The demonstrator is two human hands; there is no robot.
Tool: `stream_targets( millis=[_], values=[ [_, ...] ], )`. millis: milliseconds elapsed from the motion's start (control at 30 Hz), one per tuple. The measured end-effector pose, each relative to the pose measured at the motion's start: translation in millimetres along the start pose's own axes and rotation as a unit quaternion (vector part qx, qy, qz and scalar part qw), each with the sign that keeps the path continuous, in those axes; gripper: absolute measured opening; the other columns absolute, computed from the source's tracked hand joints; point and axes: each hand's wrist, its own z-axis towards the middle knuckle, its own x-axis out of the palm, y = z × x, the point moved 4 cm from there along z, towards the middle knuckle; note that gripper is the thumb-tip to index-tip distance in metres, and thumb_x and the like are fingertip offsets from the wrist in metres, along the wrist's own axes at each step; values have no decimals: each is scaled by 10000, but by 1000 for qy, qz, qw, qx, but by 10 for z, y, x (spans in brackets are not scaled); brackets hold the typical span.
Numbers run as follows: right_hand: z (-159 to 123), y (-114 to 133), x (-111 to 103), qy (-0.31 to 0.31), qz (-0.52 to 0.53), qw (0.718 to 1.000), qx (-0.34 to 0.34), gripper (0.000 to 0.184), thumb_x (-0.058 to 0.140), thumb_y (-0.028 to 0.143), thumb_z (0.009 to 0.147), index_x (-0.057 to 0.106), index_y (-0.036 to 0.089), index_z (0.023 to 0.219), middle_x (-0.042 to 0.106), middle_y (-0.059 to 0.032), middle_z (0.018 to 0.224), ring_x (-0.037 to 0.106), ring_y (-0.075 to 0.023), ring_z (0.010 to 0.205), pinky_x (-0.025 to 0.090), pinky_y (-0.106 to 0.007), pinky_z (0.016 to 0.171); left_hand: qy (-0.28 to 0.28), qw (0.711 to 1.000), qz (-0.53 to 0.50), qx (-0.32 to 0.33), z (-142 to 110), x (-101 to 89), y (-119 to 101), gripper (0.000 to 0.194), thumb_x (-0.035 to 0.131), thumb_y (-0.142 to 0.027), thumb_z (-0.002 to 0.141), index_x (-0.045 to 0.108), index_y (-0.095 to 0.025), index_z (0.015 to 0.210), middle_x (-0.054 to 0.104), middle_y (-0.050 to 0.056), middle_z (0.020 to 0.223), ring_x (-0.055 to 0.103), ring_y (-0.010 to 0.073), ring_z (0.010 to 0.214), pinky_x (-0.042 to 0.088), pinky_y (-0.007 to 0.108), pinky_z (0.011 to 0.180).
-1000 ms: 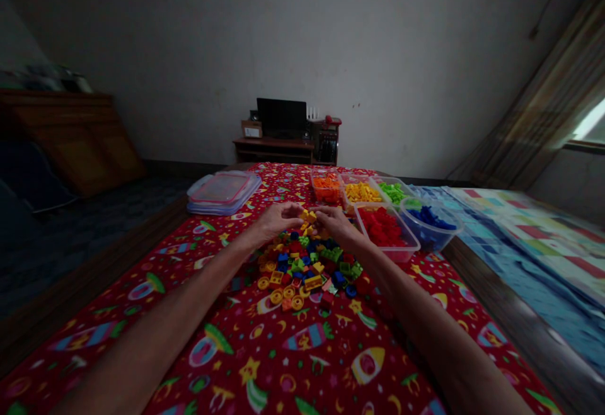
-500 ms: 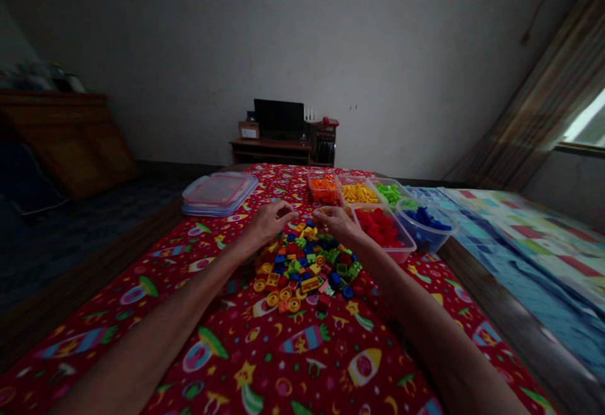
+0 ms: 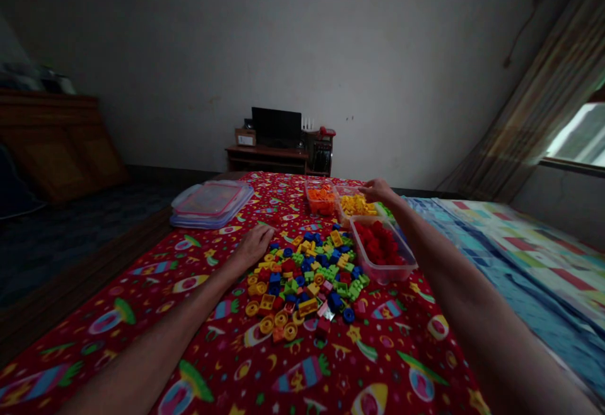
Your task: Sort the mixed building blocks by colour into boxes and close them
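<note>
I'm poising right hand [image 3: 379,191] over yellow-brick tub [image 3: 339,206], best clear of rim; left hand [image 3: 256,243] beside mixed bricks [image 3: 308,306]; can't tell either grip.

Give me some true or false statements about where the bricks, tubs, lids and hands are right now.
1. The right hand is by the yellow pieces. True.
2. The lids are stacked right of the brick pile. False: they are left of it.
3. The red tub is nearer the camera than the orange tub. True.
4. The brick pile is all blue. False: its colours are mixed.
5. The left hand is beside the brick pile. True.
</note>
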Motion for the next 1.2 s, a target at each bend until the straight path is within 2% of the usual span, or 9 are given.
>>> stream_targets(
  millis=[133, 200, 367, 533, 667, 800, 1000, 1100, 1200],
  values=[
    [-1, 18, -86, -38, -38, 998, -34, 210, 621, 259, 796, 695, 66, 758, 672, -105, 686, 653, -195, 743, 497, -263, 671, -1, 1000, -9, 5, 2, 6, 26, 349, 333, -403, 841, 608, -200, 770, 642, 73, 834, 588, 215, 835, 465, 333, 786],
    [-49, 53, -80, -54, 3, 997, -51, 234, 541, 236, 849, 693, 59, 829, 692, -128, 773, 655, -180, 786, 496, -243, 684, 2, 1000, -13, 5, -2, 17, 37, 351, 340, -408, 838, 613, -196, 776, 643, 79, 847, 587, 218, 843, 461, 337, 793],
    [-391, 256, 104, 24, 209, 973, -99, 239, 514, 249, 861, 668, 69, 891, 696, -119, 786, 644, -121, 664, 510, -220, 626, 8, 1000, -23, 7, -12, 39, 28, 381, 333, -424, 839, 621, -183, 772, 645, 90, 861, 586, 218, 851, 454, 336, 814],
    [-983, 594, 403, 99, 257, 940, -203, 239, 520, 300, 831, 677, 121, 842, 696, -61, 739, 644, -134, 665, 513, -253, 644, 11, 1000, -21, 6, -20, 23, -35, 382, 335, -405, 836, 630, -173, 770, 658, 101, 868, 586, 226, 866, 450, 344, 833],
    [-1295, 708, 641, 99, 193, 946, -242, 267, 458, 285, 848, 687, 148, 844, 688, -48, 712, 633, -145, 651, 478, -256, 632, 31, 999, -44, 2, -2, -42, -110, 344, 401, -395, 806, 663, -173, 821, 681, 96, 912, 606, 225, 872, 461, 331, 841],
    [-1424, 717, 786, 68, 44, 957, -280, 232, 462, 173, 813, 690, 157, 771, 683, -54, 723, 600, -151, 666, 406, -238, 624, 40, 997, -70, 11, 60, -78, -213, 310, 465, -366, 787, 694, -182, 889, 695, 87, 970, 621, 226, 910, 462, 337, 871],
    [-1514, 694, 1056, 92, -86, 944, -305, 273, 485, 69, 745, 689, 142, 911, 693, -104, 835, 592, -180, 739, 369, -246, 637, 95, 987, -71, 104, 181, 171, -446, 331, 517, -227, 703, 715, -201, 968, 711, 66, 1014, 609, 230, 981, 434, 343, 919],
    [-1548, 699, 1212, 105, -113, 932, -328, 335, 471, 101, 787, 649, 147, 1067, 686, -132, 946, 602, -204, 821, 378, -260, 674, 162, 980, -90, 67, 215, 316, -444, 329, 490, -211, 691, 727, -213, 918, 739, 20, 852, 636, 213, 850, 468, 325, 849],
    [-1542, 687, 1324, 111, -143, 928, -325, 358, 440, 124, 826, 595, 120, 1147, 678, -152, 962, 606, -214, 840, 383, -267, 677, 184, 974, -128, 28, 218, 357, -416, 299, 504, -233, 679, 732, -216, 870, 737, -2, 780, 640, 216, 844, 471, 326, 845]
  ],
)
